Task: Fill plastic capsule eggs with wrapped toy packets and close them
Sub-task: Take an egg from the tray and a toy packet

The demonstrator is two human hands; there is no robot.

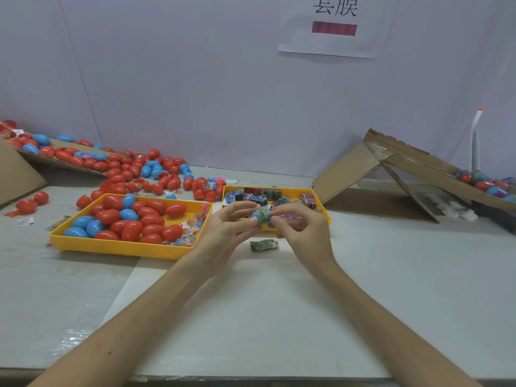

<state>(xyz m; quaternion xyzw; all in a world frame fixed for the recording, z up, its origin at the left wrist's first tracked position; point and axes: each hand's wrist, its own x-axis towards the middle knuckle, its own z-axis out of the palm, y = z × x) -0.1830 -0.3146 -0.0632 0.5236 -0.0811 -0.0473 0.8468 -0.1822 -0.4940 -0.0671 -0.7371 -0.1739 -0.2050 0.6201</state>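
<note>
Both hands meet above the table in front of the right tray. My left hand [229,227] grips a blue capsule egg [256,214] by its left end. A green printed packet [264,217] is wrapped round the egg's right part, and my right hand [300,229] pinches it there with thumb and fingertips. A second green packet [264,245] lies on the table just below the hands.
A yellow tray [117,247] at the left holds red and blue eggs. A second yellow tray [325,216] behind the hands holds wrapped toy packets. Loose eggs [139,169] spill from a cardboard box at the back left. A cardboard ramp [391,160] with finished eggs stands at the right.
</note>
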